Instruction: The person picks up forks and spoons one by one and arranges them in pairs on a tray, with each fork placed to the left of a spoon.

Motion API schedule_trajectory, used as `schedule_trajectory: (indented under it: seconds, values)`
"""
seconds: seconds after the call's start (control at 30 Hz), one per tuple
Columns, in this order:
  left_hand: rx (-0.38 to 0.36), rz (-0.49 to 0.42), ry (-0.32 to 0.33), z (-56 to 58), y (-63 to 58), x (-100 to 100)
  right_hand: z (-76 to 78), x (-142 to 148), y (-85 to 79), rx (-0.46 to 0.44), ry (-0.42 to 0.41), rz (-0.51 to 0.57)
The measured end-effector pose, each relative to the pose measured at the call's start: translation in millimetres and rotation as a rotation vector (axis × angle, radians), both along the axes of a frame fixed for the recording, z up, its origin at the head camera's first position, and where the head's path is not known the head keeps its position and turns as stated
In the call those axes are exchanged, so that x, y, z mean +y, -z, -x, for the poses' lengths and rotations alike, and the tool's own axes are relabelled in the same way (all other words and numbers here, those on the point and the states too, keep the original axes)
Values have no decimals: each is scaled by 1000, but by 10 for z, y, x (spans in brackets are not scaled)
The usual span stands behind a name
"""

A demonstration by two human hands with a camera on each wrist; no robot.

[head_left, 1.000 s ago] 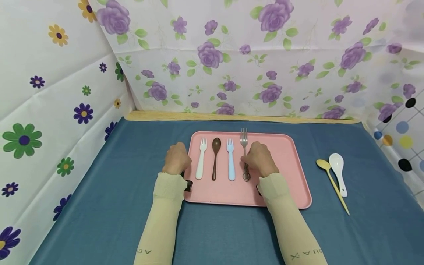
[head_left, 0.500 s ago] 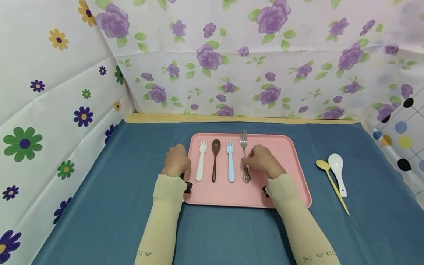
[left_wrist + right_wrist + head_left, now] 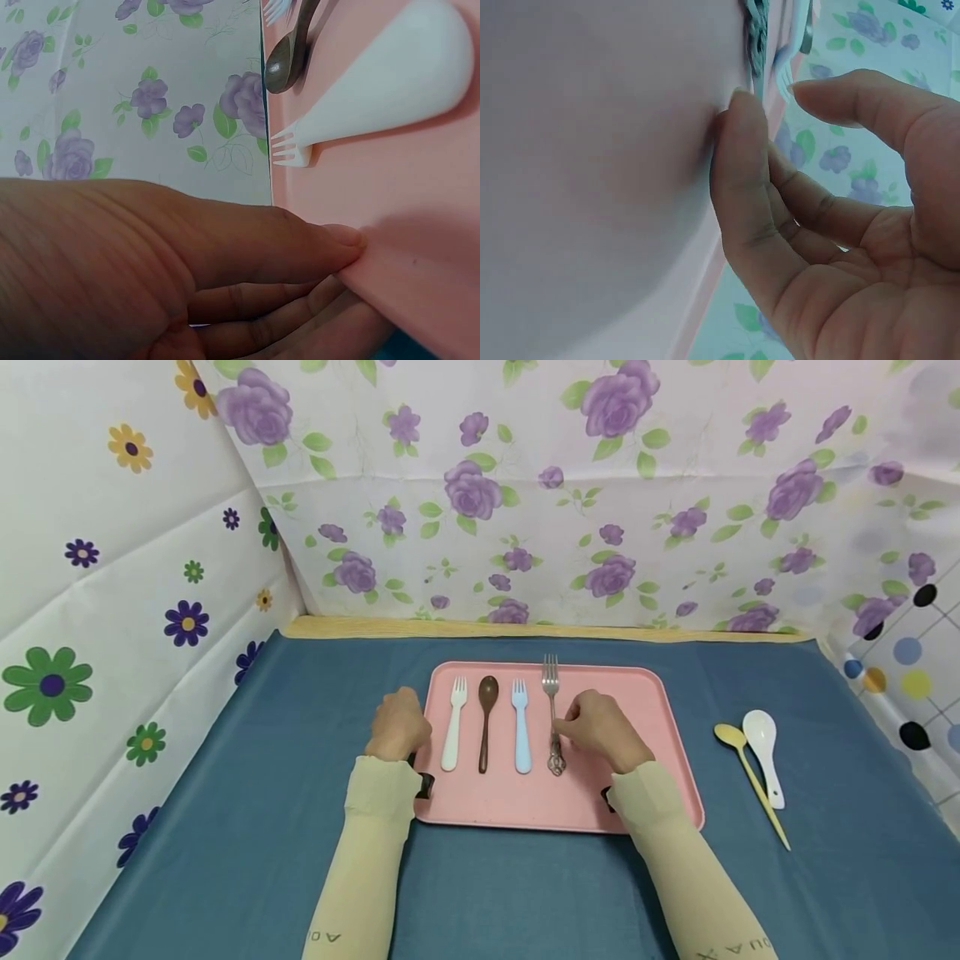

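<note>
On the pink tray [image 3: 495,802] lie, from left to right, a white fork [image 3: 452,735], a dark brown spoon [image 3: 483,735], a light blue fork [image 3: 522,739] and a silver fork with an ornate handle [image 3: 551,681]. The silver fork's tines reach over the tray's far rim. My left hand [image 3: 399,724] pinches the tray's left rim, thumb on top and fingers beneath, as the left wrist view shows. My right hand [image 3: 600,727] is beside the silver fork's handle. In the right wrist view its thumb stands apart from the bent index finger, whose tip is right at the handle.
To the right of the tray, a yellow spoon [image 3: 756,781] lies against a white spoon [image 3: 764,747] on the blue tablecloth [image 3: 225,843]. Flower-printed sheets [image 3: 420,527] rise behind and at the left, and a dotted one at the right.
My right hand has shifted a little right, its fingers loosening from around the silver fork's handle, which now shows more fully. My left hand stays at the tray's rim.
</note>
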State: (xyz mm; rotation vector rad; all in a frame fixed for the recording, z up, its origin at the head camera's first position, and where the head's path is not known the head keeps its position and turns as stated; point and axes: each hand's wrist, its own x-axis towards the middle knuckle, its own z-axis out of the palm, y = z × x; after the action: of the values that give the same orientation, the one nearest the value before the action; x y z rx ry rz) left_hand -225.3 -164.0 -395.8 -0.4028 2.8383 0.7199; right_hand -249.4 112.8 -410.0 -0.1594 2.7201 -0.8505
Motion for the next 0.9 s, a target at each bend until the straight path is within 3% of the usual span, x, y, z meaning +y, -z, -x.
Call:
schedule_trajectory:
  seconds: [0.27, 0.57, 0.9]
  values:
    - [22, 8, 12, 5, 0, 2, -14, 176, -110, 61, -11, -23]
    - [47, 17, 28, -5, -28, -2, -1, 436, -201, 88, 36, -59]
    - [24, 5, 1, -19, -20, 9, 5, 755, -241, 20, 56, -42]
